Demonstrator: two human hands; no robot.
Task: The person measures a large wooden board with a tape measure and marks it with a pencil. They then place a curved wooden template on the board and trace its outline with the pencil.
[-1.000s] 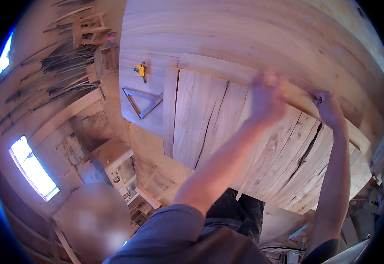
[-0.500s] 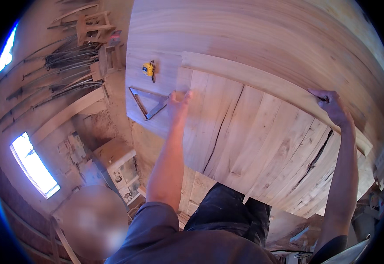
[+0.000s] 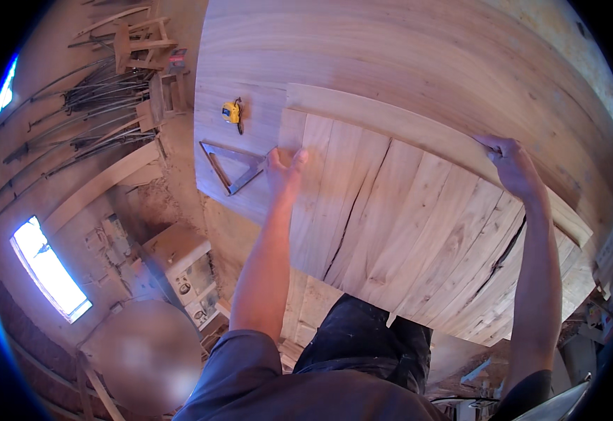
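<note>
On the counter (image 3: pixel 390 49), the row of boards (image 3: pixel 390 231) lies along a long strip (image 3: pixel 390 114). No dark gap now shows beside the end board (image 3: pixel 292 126) (one did a second ago), so the row seems tighter. The left hand (image 3: pixel 284 180) has moved there, thumb and fingers spread, grip uncertain; the right hand (image 3: pixel 520 172) stays by the strip, fingers curled, around what I cannot tell.
</note>
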